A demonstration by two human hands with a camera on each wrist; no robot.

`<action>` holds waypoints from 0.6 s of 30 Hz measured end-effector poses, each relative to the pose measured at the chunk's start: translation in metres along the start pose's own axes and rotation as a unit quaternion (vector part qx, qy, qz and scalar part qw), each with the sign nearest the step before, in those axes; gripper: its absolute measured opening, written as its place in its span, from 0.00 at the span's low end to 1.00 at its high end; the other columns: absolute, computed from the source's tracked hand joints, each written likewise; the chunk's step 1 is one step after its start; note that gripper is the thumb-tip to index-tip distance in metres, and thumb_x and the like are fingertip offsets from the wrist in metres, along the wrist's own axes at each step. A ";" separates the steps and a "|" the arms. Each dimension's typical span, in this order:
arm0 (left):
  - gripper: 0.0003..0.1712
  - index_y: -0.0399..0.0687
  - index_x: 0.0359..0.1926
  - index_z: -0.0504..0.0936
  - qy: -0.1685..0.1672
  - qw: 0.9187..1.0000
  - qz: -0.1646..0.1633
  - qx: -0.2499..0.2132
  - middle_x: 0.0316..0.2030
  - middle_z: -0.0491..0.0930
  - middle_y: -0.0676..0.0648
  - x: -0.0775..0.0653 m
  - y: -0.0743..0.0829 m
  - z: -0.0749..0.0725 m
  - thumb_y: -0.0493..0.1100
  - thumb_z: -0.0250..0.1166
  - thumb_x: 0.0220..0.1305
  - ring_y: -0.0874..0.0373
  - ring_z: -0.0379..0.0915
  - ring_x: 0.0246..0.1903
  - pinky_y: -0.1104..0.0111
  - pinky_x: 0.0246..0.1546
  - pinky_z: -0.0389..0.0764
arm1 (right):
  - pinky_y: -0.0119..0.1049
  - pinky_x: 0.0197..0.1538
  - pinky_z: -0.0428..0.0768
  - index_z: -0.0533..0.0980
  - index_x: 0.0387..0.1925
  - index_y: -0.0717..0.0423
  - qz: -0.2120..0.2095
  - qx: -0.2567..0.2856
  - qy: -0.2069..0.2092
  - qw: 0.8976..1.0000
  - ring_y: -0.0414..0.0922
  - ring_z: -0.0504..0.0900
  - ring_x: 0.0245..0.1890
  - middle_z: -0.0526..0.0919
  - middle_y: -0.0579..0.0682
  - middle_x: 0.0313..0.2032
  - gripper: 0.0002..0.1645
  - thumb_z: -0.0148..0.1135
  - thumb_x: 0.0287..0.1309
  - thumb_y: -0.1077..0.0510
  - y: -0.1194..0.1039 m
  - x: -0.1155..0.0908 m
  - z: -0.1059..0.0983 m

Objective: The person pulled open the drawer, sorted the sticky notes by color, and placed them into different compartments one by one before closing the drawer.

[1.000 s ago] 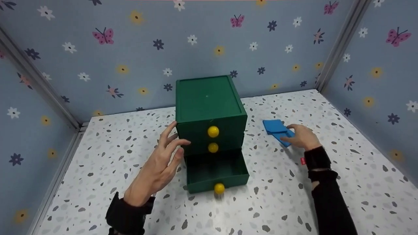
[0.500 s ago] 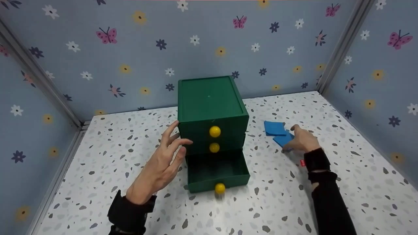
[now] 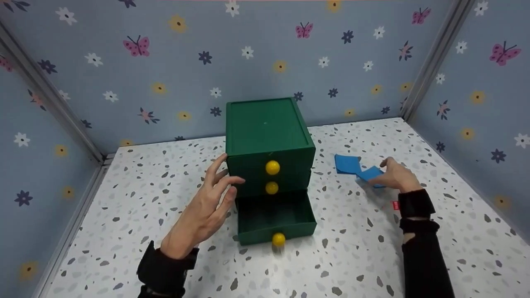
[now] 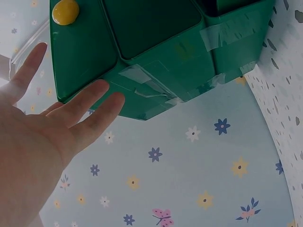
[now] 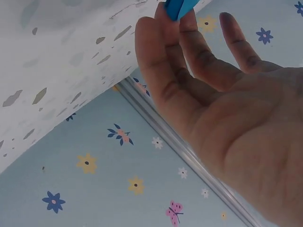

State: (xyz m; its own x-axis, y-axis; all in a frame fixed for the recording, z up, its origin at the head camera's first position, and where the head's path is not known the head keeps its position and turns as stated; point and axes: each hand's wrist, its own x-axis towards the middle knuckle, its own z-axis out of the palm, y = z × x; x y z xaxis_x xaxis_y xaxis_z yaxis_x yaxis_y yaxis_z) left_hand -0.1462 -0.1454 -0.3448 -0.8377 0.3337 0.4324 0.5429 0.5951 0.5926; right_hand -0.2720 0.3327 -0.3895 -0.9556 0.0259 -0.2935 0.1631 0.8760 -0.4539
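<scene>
A green drawer cabinet [image 3: 269, 132] with yellow knobs stands mid-table, its bottom drawer [image 3: 281, 236] pulled out and the upper two closed. My left hand [image 3: 201, 215] rests on the cabinet's left front edge with fingers spread. The left wrist view has the fingertips [image 4: 113, 101] against its taped side. To the right of the cabinet, my right hand [image 3: 395, 177] pinches a flat blue square [image 3: 371, 173], like folded cloth or paper, by its right side. A second blue square [image 3: 348, 164] lies against its left corner; whether they are joined I cannot tell.
A small red tag [image 3: 396, 205] shows beside the right wrist. Blue floral panels [image 3: 265, 54] enclose the speckled white table [image 3: 165, 165] at the back and both sides, with metal posts [image 3: 430, 62] in the corners.
My right hand has drawn its blue square rightward, out from under the other one, which stays about where it was. The left hand keeps its place on the cabinet.
</scene>
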 end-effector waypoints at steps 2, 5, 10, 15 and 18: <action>0.14 0.54 0.53 0.75 -0.001 1.000 -0.001 -0.001 0.74 0.40 0.52 0.000 0.000 0.000 0.47 0.46 0.74 0.46 0.59 0.68 0.51 0.61 0.71 | 0.55 0.53 0.72 0.54 0.64 0.67 -0.005 0.013 -0.003 1.000 0.63 0.70 0.55 0.65 0.71 0.58 0.53 0.65 0.50 0.38 0.000 -0.001 -0.002; 0.14 0.57 0.53 0.75 -0.002 1.000 -0.004 -0.001 0.75 0.40 0.52 0.000 0.001 -0.001 0.47 0.46 0.74 0.46 0.59 0.68 0.51 0.61 0.71 | 0.54 0.52 0.72 0.54 0.64 0.66 -0.016 0.027 -0.001 1.000 0.62 0.70 0.55 0.65 0.71 0.59 0.54 0.67 0.49 0.38 -0.003 -0.002 -0.005; 0.14 0.57 0.53 0.75 -0.003 1.000 -0.004 -0.001 0.75 0.40 0.52 0.000 0.002 -0.002 0.47 0.46 0.74 0.46 0.59 0.68 0.52 0.61 0.71 | 0.51 0.50 0.74 0.55 0.63 0.63 -0.044 0.041 0.005 0.998 0.62 0.71 0.55 0.66 0.70 0.58 0.57 0.70 0.42 0.34 -0.013 -0.008 -0.009; 0.14 0.56 0.53 0.76 0.000 1.000 0.001 0.002 0.74 0.41 0.51 0.000 0.002 -0.002 0.47 0.46 0.74 0.46 0.60 0.67 0.51 0.61 0.71 | 0.47 0.49 0.76 0.56 0.63 0.60 -0.056 0.052 0.000 0.997 0.62 0.71 0.55 0.67 0.70 0.59 0.58 0.71 0.40 0.33 -0.026 -0.013 -0.012; 0.14 0.54 0.53 0.76 0.002 1.000 0.005 0.003 0.74 0.41 0.51 0.000 0.001 -0.001 0.46 0.47 0.74 0.46 0.60 0.67 0.52 0.60 0.72 | 0.46 0.48 0.77 0.56 0.63 0.60 -0.063 0.058 -0.005 0.996 0.61 0.71 0.55 0.66 0.69 0.60 0.58 0.72 0.40 0.34 -0.031 -0.017 -0.013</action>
State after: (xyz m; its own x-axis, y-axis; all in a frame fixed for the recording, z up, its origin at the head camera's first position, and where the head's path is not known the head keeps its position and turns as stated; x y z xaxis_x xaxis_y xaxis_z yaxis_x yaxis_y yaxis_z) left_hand -0.1455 -0.1457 -0.3437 -0.8321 0.3362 0.4411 0.5507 0.5955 0.5850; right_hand -0.2636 0.3113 -0.3592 -0.9680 -0.0866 -0.2354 0.0690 0.8103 -0.5819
